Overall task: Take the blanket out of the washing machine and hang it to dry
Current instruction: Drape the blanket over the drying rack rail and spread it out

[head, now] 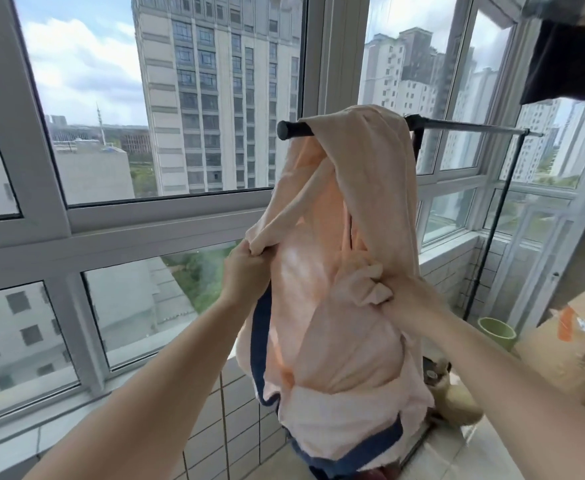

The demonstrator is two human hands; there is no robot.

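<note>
From my head camera, looking forward and slightly down on a glazed balcony: a soft, pale peach fleece blanket with a dark navy border (350,271) hangs bunched over the near end of a black metal drying rail (293,129), which runs to the right in front of tall white-framed windows (166,216). Only a narrow fold sits over the rail; most of the cloth droops in thick crumpled folds almost to the tiled floor (457,455).

My left hand (246,271) is closed tight, fingers pinching an upper edge of the blanket out to the left. My right hand (405,299) is also closed, fingers buried in a gathered wad of cloth at the middle right. Both arms are bare and stretched forward.

What could go wrong, as I judge it: the blanket sits close to the rail's open capped end, so a pull leftward could slide it off. Its weight hangs unevenly, and damp fleece drags, so it may slip down one side. The low folds could touch the floor and get dirty.

Nearby on the right stand a round green plastic pot (496,331) and a brown cardboard box (568,344). A dark garment (568,60) hangs at upper right.
</note>
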